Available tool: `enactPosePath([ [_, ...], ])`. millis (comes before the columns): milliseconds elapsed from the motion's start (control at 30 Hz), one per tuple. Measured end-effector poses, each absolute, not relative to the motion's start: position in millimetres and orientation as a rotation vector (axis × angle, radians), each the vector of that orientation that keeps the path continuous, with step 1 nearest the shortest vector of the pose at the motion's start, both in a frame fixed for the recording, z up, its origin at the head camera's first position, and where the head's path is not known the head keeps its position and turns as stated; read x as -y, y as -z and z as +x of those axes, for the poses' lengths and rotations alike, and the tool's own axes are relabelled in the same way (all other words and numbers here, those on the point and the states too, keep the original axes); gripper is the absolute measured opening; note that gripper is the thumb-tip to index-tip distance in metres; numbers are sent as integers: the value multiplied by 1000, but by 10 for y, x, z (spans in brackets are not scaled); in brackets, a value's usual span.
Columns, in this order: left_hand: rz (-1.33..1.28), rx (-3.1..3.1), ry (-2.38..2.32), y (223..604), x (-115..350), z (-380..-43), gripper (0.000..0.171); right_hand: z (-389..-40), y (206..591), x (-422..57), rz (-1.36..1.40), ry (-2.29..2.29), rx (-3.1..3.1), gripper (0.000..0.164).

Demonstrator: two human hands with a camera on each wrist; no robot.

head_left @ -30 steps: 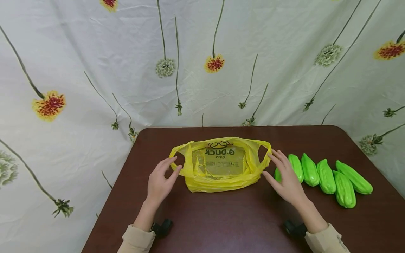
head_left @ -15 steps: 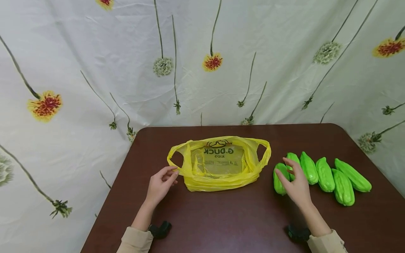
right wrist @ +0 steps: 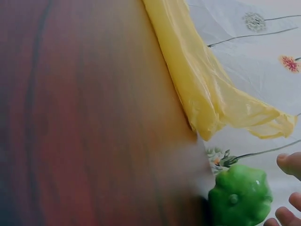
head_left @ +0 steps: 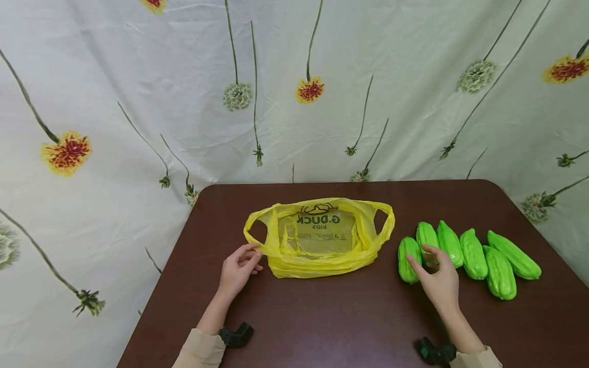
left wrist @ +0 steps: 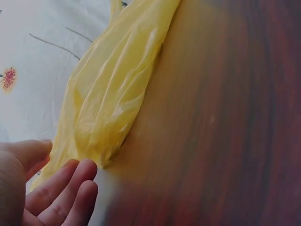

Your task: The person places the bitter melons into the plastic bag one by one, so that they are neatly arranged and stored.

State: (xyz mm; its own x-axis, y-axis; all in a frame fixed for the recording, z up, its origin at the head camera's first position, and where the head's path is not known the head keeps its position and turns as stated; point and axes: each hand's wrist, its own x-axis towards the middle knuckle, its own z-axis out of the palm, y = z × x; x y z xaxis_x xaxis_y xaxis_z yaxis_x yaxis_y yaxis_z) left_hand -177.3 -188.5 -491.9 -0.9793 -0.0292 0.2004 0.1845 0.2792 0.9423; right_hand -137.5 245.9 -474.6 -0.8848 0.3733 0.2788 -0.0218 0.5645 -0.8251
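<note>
A yellow plastic carrier bag lies on the table with its mouth spread and both handle loops out to the sides. My left hand is at the left handle, thumb and forefinger tips at its lower edge. In the left wrist view, the yellow film runs down between thumb and fingers. My right hand hovers with thumb and fingers apart over the leftmost glossy, ribbed green vegetable. Seen end-on in the right wrist view, that vegetable shows a lobed outline and stem nub; fingertips stand beside it.
Several more of the same green vegetables lie in a row to the right. The dark brown table has rounded far corners, and a flower-printed cloth hangs behind it. Both wrists wear a black device.
My right hand has left the bag's right handle and moved right and down to the leftmost green vegetable. My left thumb and fingers have drawn closer together at the left handle.
</note>
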Motion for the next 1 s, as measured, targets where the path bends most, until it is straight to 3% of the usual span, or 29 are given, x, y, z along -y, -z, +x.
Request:
enactPosePath([
  [467, 106, 2214, 1952, 4694, 1640, -1661, 22, -1336, 4868, -2470, -434, -1325, 2391, 55],
  [1000, 204, 2081, 2005, 4998, 1684, -1830, 25, -1307, 4834, -2427, -499, -1361, 2447, 57],
])
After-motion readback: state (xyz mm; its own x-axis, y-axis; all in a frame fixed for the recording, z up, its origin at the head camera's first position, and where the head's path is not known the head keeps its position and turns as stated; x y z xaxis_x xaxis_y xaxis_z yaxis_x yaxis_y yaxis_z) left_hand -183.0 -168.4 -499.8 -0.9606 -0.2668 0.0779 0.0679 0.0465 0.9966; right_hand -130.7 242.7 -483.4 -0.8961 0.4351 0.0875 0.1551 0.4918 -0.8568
